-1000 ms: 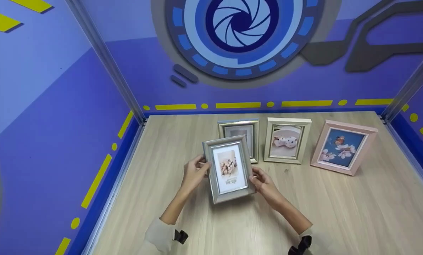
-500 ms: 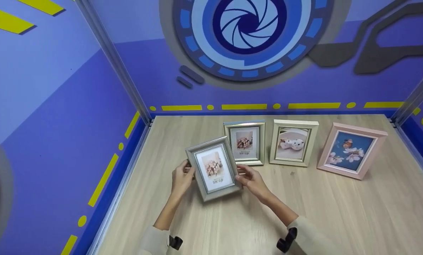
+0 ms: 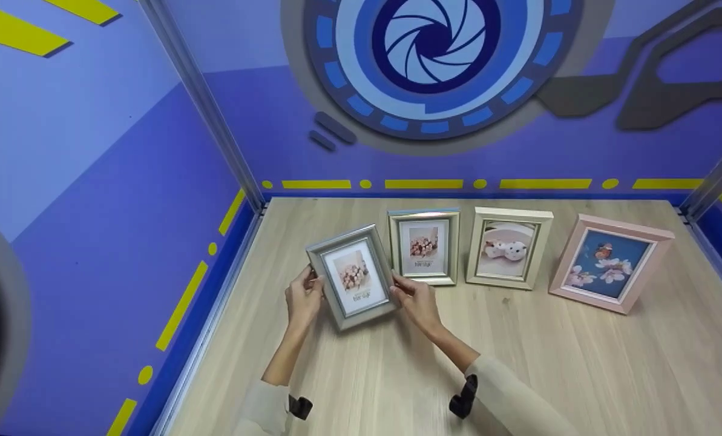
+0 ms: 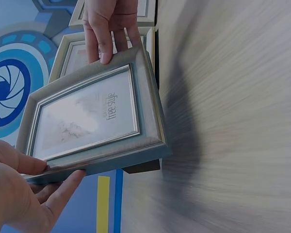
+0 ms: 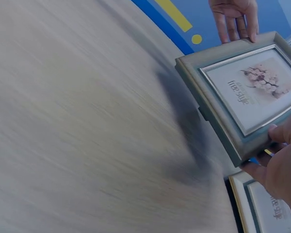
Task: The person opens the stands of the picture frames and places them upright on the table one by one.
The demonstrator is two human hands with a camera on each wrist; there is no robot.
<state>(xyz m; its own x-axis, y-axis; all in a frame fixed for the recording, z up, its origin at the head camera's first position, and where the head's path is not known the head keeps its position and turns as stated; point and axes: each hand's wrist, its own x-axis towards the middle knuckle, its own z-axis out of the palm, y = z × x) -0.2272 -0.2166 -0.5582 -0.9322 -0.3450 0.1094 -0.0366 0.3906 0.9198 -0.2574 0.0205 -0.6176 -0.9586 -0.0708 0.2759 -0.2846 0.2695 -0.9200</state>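
Observation:
Between both hands is a grey-silver picture frame (image 3: pixel 353 278) with a flower photo behind its pane, tilted in the head view. My left hand (image 3: pixel 303 298) grips its left edge, thumb on the front and fingers behind, as the left wrist view shows at the frame's side (image 4: pixel 102 162). Its right edge is pinched by my right hand (image 3: pixel 417 301); in the right wrist view that thumb lies on the front border. A shadow below the frame falls on the wooden table (image 5: pixel 87 121). Just to the right stands a gold picture frame (image 3: pixel 424 280) with a similar flower photo.
Farther right along the back stand a cream picture frame (image 3: pixel 509 248) with a photo of two small white figures and a pink picture frame (image 3: pixel 612 263) with a bird and blossoms. A blue-purple wall (image 3: pixel 233 163) borders the table at the back and sides.
Both hands have carried the grey-silver picture frame to the left and somewhat back, so the gold picture frame behind it is now uncovered. The head view has shifted slightly.

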